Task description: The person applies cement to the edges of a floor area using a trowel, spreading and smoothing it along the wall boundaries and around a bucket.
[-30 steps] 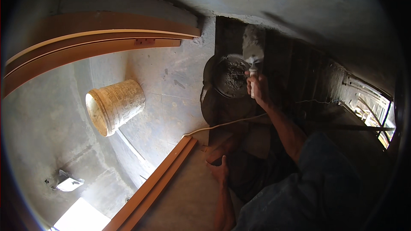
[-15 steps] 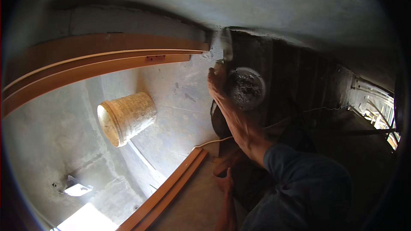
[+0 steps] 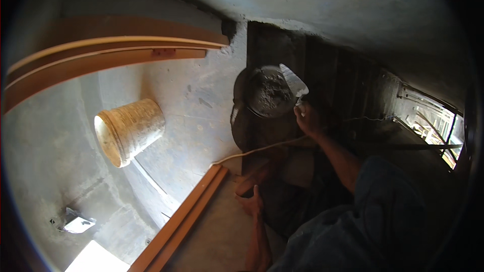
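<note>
Looking down from a high spot, the biggest thing is the grey concrete floor, far below everything else. The round dark pan full of grey mortar is the landmark here.

Left of the pan, well apart from it, a dusty cream plastic bucket lies on its side, its open mouth facing lower left. Above and left of the pan, long brown wooden boards run sideways. Below and left of the pan, a brown wooden frame edge slants up toward it.

The right hand is just below and right of the pan, far nearer than the other hand. Its fingers are closed on the handle of a flat grey metal trowel. The blade reaches up and left, with its edge at the pan's right rim.

The left hand is well below the pan, resting on the frame's top end. Whether it grips anything I cannot tell.

A thin pale string runs between the two hands, under the pan.
</note>
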Demonstrator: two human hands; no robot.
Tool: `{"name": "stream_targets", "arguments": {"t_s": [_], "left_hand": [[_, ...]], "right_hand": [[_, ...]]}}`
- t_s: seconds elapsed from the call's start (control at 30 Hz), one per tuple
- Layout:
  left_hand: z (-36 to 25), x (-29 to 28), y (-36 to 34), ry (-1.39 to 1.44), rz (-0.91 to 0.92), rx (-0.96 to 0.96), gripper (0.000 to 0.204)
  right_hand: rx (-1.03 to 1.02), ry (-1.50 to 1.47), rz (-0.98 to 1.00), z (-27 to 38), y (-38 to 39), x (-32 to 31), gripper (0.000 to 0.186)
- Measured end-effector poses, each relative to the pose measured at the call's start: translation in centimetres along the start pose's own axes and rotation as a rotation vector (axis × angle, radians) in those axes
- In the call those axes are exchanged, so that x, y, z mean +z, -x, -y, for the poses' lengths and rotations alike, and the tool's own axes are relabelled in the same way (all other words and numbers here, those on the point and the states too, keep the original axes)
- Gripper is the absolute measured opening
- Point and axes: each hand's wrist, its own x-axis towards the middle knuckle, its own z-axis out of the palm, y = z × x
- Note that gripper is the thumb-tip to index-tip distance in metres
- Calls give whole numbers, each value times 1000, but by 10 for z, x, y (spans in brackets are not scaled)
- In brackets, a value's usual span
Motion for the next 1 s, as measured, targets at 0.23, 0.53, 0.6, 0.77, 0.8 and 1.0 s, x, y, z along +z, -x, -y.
{"name": "stream_targets", "arguments": {"t_s": [0.23, 0.53, 0.6, 0.77, 0.8, 1.0], "left_hand": [[-5, -5, 3, 60, 12, 3, 103], [-13, -10, 6, 6, 8, -10, 104], [-1, -2, 2, 0, -76, 88, 104], [-11, -8, 4, 14, 8, -8, 103], [-10, -16, 5, 29, 25, -39, 103], [-7, -11, 1, 28, 31, -59, 104]], "right_hand": [[26, 596, 284, -5, -24, -48, 25], [440, 397, 705, -61, -105, 47, 30], [177, 336, 706, -69, -112, 44, 32], [154, 53, 717, -27, -93, 21, 33], [211, -27, 750, -7, -86, 14, 28], [338, -347, 776, 1, -48, -23, 24]]}}
